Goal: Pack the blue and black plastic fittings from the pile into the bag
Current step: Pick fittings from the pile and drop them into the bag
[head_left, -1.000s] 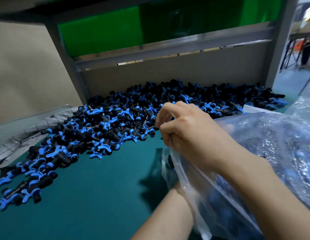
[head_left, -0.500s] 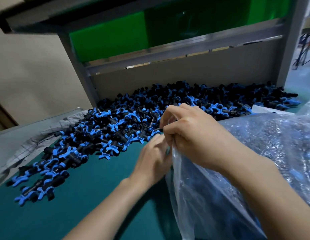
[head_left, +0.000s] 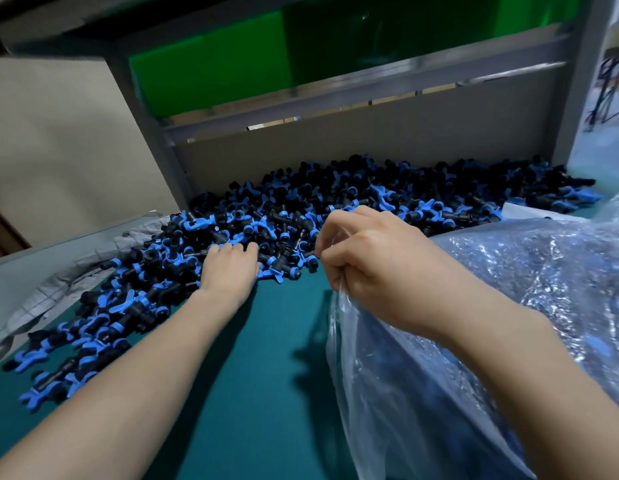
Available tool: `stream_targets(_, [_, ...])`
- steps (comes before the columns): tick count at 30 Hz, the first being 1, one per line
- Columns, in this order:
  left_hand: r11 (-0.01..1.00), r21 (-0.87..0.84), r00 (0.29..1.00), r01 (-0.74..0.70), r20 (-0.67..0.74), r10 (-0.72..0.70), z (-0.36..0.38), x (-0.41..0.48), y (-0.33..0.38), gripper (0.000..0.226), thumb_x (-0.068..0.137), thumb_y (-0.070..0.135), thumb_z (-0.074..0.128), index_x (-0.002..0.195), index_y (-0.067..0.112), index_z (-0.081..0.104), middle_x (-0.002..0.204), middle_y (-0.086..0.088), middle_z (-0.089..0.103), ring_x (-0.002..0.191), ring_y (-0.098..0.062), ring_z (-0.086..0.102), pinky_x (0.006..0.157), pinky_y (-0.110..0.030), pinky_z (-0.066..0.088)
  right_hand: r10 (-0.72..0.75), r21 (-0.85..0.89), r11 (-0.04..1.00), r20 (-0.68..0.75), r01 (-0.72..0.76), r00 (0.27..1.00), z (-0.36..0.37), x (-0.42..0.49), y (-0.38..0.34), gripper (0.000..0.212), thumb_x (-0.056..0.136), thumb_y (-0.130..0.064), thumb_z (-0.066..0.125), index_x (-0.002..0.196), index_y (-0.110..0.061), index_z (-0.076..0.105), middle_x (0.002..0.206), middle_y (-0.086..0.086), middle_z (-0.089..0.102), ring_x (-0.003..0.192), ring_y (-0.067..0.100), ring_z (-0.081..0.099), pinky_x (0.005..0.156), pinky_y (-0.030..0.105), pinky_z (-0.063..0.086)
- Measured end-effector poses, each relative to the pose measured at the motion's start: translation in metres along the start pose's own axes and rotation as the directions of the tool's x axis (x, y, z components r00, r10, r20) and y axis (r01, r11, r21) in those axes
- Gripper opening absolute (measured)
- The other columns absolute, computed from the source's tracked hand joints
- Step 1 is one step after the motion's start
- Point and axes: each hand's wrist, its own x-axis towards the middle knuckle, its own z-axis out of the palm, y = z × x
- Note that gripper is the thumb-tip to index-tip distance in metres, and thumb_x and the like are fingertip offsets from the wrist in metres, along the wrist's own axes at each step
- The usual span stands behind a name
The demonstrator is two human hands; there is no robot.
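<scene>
Fingers of the left hand lie knuckles-up on the near edge of the pile at centre frame, tips sunk among the fittings; whether they have closed on any cannot be told. Just to the right, the right hand pinches the rim of the bag between curled fingers and thumb, holding its mouth up beside the pile. The fittings look small, light and rigid, their blue wings likely to snag together, so a loose scooped handful should serve better than single picks. The bag, filling the lower right with blue shapes showing through it, is thin, limp film, probably slippery and sagging under load, and best held at the rim. The pile spreads across the green counter toward a grey cloth at left.
</scene>
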Motion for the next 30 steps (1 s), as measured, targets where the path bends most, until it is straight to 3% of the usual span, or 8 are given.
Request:
stream_targets(2, [0.981,-0.193,0.994,0.036,-0.096,-0.056,-0.004,-0.003,0.0,0.019,0.098,0.035,0.045,0.095,0.017,0.046,0.073,0.001,0.058,0.066,-0.021,0.053,0.065,-0.036,0.042,-0.011,0.005,1.0,-0.006,0.011,1.0,0.0,0.0,0.001,0.03,0.072,-0.028,0.014,0.06,-0.032,0.041,0.095,-0.014,0.058,0.089,0.019,0.047,0.074,0.034,0.038])
stream_targets(4, [0.756,-0.627,0.961,0.187,-0.044,-0.274,-0.013,-0.012,0.0,0.015,0.093,0.035,0.048,0.089,0.021,0.045,0.062,0.005,0.052,0.052,-0.016,0.048,0.049,-0.032,0.034,-0.014,0.023,1.0,0.0,0.014,1.0,-0.001,-0.001,0.001,0.029,0.072,-0.025,0.018,0.06,-0.031,0.043,0.094,-0.013,0.058,0.089,0.021,0.048,0.074,0.035,0.039])
stream_targets(6, [0.173,-0.941,0.886,0.292,0.198,-0.42,-0.022,-0.023,0.003,0.012,0.09,0.031,0.049,0.083,0.021,0.048,0.06,0.009,0.05,0.052,-0.012,0.046,0.049,-0.029,0.037,-0.011,0.025,1.0,0.018,0.011,1.0,-0.001,-0.001,0.0,0.026,0.071,-0.021,0.022,0.06,-0.03,0.044,0.095,-0.012,0.057,0.09,0.021,0.048,0.076,0.036,0.04])
stream_targets(7, [-0.158,-0.944,0.848,0.289,0.329,-0.415,-0.025,-0.029,0.008,0.014,0.091,0.025,0.05,0.079,0.019,0.05,0.06,0.008,0.051,0.053,-0.011,0.047,0.051,-0.026,0.039,-0.012,0.024,1.0,0.025,0.012,1.0,-0.002,-0.001,-0.001,0.026,0.071,-0.02,0.023,0.061,-0.03,0.045,0.096,-0.012,0.057,0.09,0.022,0.048,0.076,0.037,0.04])
stream_targets(9, [-0.679,-0.698,0.809,0.227,0.523,-0.267,-0.026,-0.047,0.022,0.015,0.094,0.016,0.051,0.08,0.015,0.054,0.063,0.004,0.055,0.056,-0.009,0.05,0.053,-0.022,0.041,-0.017,0.018,1.0,0.029,0.016,0.999,-0.001,-0.001,-0.001,0.027,0.076,-0.016,0.027,0.061,-0.029,0.045,0.096,-0.01,0.058,0.09,0.023,0.048,0.076,0.038,0.04])
stream_targets(11, [-0.916,-0.368,0.796,0.158,0.597,-0.103,-0.023,-0.065,0.04,0.013,0.093,0.013,0.051,0.081,0.014,0.054,0.064,0.002,0.055,0.058,-0.009,0.05,0.056,-0.021,0.041,-0.015,0.009,1.0,0.025,0.015,1.0,0.0,-0.001,-0.001,0.027,0.077,-0.01,0.034,0.061,-0.029,0.045,0.096,-0.008,0.059,0.089,0.024,0.05,0.074,0.037,0.04])
stream_targets(16, [-0.998,0.041,0.813,0.041,0.579,0.058,-0.016,-0.087,0.059,0.005,0.084,0.007,0.049,0.08,0.01,0.05,0.069,-0.004,0.051,0.056,-0.014,0.048,0.055,-0.023,0.043,-0.018,0.01,1.0,0.019,0.018,1.0,0.003,-0.001,-0.001,0.025,0.075,-0.012,0.037,0.061,-0.031,0.044,0.096,-0.007,0.062,0.09,0.025,0.052,0.073,0.038,0.042])
stream_targets(30, [-0.983,-0.129,0.847,0.133,0.53,0.045,-0.02,-0.091,0.064,0.01,0.086,0.015,0.049,0.077,0.019,0.049,0.058,0.005,0.036,0.045,-0.011,0.03,0.052,-0.025,0.039,-0.031,-0.015,0.999,0.069,0.032,0.997,0.016,-0.002,0.002,0.034,0.078,-0.001,0.049,0.061,-0.03,0.044,0.099,-0.008,0.063,0.087,0.022,0.05,0.076,0.04,0.043])
